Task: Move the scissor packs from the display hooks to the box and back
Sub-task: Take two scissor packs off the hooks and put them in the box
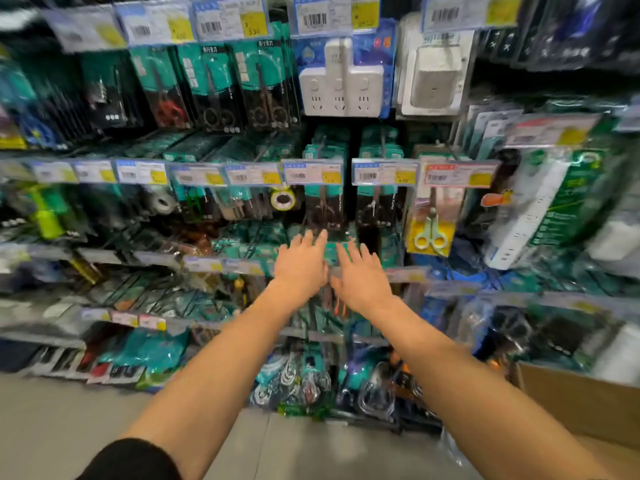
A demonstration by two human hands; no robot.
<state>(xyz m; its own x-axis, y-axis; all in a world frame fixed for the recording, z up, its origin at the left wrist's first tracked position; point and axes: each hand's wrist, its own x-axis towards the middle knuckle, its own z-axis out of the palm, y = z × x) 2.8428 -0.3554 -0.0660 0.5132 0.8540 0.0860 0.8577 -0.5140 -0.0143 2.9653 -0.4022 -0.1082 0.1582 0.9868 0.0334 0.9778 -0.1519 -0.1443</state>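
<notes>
At the centre of the shop display, teal-and-black carded scissor packs (323, 202) hang in a row from metal hooks behind blue-and-yellow price tags (313, 172), with a second like stack (375, 202) just beside them to the right. Just below these packs, both bare hands reach forward with palms down. Fingers of the left hand (300, 268) are spread, their tips at the lower edge of the hanging packs; whether they touch is lost in the blur. Close beside it, the right hand (360, 275) is likewise splayed and holds nothing, its fingertips over a teal pack (331, 252) on the next row down. Further right hangs a yellow card with pale green scissors (430, 233). Above are white socket adapters (341, 88). At the lower right stands a brown cardboard box (581, 400) on the grey floor (52, 427).
</notes>
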